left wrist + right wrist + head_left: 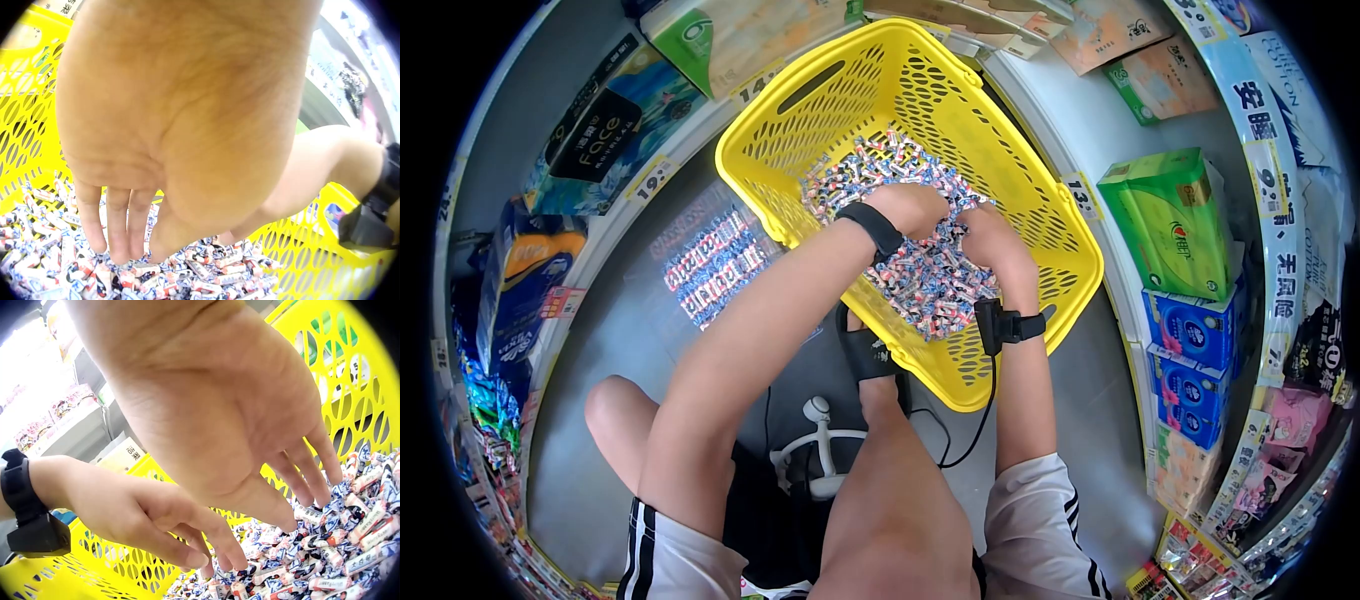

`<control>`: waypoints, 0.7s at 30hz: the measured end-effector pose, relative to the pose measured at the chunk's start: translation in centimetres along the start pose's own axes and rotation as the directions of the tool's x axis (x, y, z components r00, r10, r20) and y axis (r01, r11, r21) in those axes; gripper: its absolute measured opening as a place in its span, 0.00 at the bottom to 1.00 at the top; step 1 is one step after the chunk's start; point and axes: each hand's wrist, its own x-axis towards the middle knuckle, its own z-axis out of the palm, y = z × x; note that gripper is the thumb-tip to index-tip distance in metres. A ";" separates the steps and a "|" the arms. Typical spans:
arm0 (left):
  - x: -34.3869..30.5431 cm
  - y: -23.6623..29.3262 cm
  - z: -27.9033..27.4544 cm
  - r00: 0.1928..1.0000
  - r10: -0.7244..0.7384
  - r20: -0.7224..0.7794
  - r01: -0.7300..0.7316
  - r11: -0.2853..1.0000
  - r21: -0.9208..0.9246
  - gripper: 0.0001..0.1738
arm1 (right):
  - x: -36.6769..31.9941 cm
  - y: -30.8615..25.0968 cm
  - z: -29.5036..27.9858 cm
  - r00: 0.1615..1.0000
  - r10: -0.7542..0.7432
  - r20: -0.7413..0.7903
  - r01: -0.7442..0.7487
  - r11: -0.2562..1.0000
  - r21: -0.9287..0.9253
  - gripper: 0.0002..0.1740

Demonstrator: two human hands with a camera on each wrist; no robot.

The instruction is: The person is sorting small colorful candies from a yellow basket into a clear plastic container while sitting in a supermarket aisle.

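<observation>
A yellow shopping basket (1025, 150) holds a thick layer of small twist-wrapped candies (935, 300) in white, blue and red paper. Both hands are inside it, side by side over the candies. My left hand (181, 112) reaches down with loosely straight fingers, its fingertips at the candy surface. Beside it, the right hand (219, 406) also points downward, and its slightly bent fingers touch the top of the heap. No candy shows gripped in either hand. Each wrist wears a black band, the right one with a small camera (997, 325) and a cable.
Rows of similar candies (715, 265) lie on the grey floor left of the basket. Shelves with tissue packs (1170, 220) flank both sides closely. A white stand base (825, 450) and cables are near the person's leg and black slipper (862, 350).
</observation>
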 end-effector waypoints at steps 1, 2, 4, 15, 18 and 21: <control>0.2 0.3 0.3 1.000 0.013 0.021 -0.013 0.999 -0.034 0.11 | -0.1 0.1 0.3 0.999 0.043 0.009 -0.044 0.999 0.010 0.29; 0.4 0.5 0.6 0.999 0.027 0.042 -0.025 0.997 -0.067 0.13 | -0.1 0.3 0.6 0.996 0.087 0.017 -0.087 0.996 0.020 0.29; 1.3 0.9 2.3 0.999 0.029 0.016 -0.028 1.000 -0.012 0.15 | 0.5 1.2 1.4 0.998 0.052 0.027 -0.054 0.997 0.057 0.28; 1.3 1.2 2.1 0.980 0.138 -0.141 -0.132 0.990 0.050 0.24 | 2.0 4.4 3.6 0.987 -0.155 -0.037 0.159 0.976 0.150 0.27; 1.4 0.9 2.2 0.985 0.135 -0.108 -0.138 0.990 -0.024 0.21 | 2.3 4.7 3.6 0.961 -0.268 -0.061 0.275 0.937 0.215 0.26; 2.0 0.8 2.2 0.989 0.130 -0.065 -0.133 0.990 -0.050 0.16 | 0.9 3.6 1.7 0.964 -0.263 -0.045 0.266 0.934 0.237 0.25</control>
